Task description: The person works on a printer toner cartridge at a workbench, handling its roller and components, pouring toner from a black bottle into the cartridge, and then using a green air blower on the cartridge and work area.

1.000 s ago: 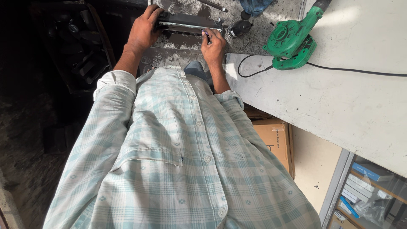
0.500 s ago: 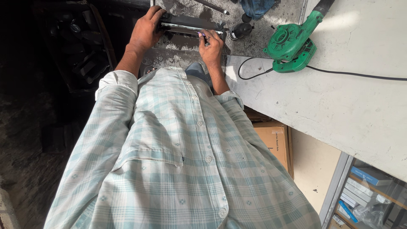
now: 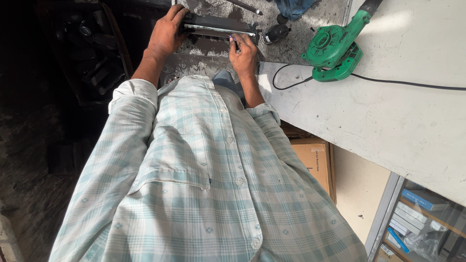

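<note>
Toner cartridge [image 3: 218,26], a long black unit with a bright metal rod along its near edge, lies crosswise on a dusty grey work surface [image 3: 310,41] at the top of the head view. The left hand [image 3: 166,33] wraps over its left end, fingers curled around the casing in a firm hold. The right hand [image 3: 243,51] rests at the right end, thumb and fingertips pinched narrowly on the rod's tip. Just right of the cartridge lies a small black cylindrical part [image 3: 274,34], and beyond it a green electric blower [image 3: 335,48] sits on the white table [image 3: 388,111], its black cord [image 3: 412,83] trailing across. A cardboard box [image 3: 315,162] stands under the table. The person wears a pale checked shirt [image 3: 204,184].
</note>
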A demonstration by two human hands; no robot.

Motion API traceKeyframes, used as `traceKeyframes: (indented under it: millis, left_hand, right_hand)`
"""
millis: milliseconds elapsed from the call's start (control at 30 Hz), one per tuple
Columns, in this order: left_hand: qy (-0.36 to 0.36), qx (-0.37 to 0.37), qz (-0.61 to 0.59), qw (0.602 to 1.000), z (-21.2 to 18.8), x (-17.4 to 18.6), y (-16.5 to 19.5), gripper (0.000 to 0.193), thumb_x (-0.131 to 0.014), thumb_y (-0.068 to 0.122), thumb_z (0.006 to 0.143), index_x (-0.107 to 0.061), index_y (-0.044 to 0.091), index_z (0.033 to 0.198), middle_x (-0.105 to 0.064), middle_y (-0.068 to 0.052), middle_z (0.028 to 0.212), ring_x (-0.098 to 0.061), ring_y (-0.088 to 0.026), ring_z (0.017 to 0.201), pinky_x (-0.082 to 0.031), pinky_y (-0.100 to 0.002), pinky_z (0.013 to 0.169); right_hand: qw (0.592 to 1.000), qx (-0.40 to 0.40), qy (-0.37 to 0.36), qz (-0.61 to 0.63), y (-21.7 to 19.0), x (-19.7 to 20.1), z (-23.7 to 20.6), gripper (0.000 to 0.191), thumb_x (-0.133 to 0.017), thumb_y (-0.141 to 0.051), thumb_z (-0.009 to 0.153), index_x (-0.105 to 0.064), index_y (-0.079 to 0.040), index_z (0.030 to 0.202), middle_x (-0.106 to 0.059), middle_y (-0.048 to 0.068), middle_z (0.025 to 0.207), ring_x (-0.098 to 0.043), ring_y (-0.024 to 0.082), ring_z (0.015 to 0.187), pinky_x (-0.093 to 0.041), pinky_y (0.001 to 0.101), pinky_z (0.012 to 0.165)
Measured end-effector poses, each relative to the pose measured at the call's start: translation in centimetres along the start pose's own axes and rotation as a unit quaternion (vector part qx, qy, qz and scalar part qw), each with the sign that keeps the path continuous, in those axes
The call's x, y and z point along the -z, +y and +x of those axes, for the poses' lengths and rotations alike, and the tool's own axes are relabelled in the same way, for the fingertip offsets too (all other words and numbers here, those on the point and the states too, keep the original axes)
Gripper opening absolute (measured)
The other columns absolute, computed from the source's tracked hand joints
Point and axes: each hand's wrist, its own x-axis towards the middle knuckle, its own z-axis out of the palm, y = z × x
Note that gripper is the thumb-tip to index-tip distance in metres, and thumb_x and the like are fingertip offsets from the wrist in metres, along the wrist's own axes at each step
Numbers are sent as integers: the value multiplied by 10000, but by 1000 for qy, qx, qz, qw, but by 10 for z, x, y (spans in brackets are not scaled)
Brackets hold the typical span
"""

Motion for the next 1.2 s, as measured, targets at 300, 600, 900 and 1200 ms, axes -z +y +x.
traceKeyframes:
  millis: [300,600,900,1200]
  left_hand:
    - [2,1,-11,1000,0,5,-1,739,-892,43,812,-556,66,1470,-545,-91,1495,-663,-359,1212,-579,-423,1038]
    - [-6,9,-9,1000,0,3,-4,769,-894,43,794,-554,80,1482,-535,-74,1506,-663,-354,1221,-573,-425,1044]
    - [-8,6,-17,1000,0,1,-4,771,-893,39,793,-551,77,1482,-537,-79,1510,-660,-358,1220,-572,-422,1050]
    - [-9,3,-19,1000,0,3,-5,780,-900,43,781,-552,71,1479,-541,-87,1501,-654,-366,1225,-566,-426,1056]
  right_hand:
    - [998,49,-40,-2,-24,-27,15,164,-728,-47,936,-744,34,1077,-736,161,1037,-754,314,934,-620,393,814]
    - [998,56,-21,-19,-24,-24,8,171,-728,-49,934,-743,30,1085,-742,161,1089,-760,298,984,-635,368,841]
    - [998,43,-45,18,-28,-33,9,157,-730,-33,937,-751,24,1082,-749,140,1036,-775,276,924,-638,352,802]
    - [999,17,-29,-22,-26,-29,11,159,-726,-40,930,-750,26,1073,-743,142,1023,-760,282,907,-624,381,789]
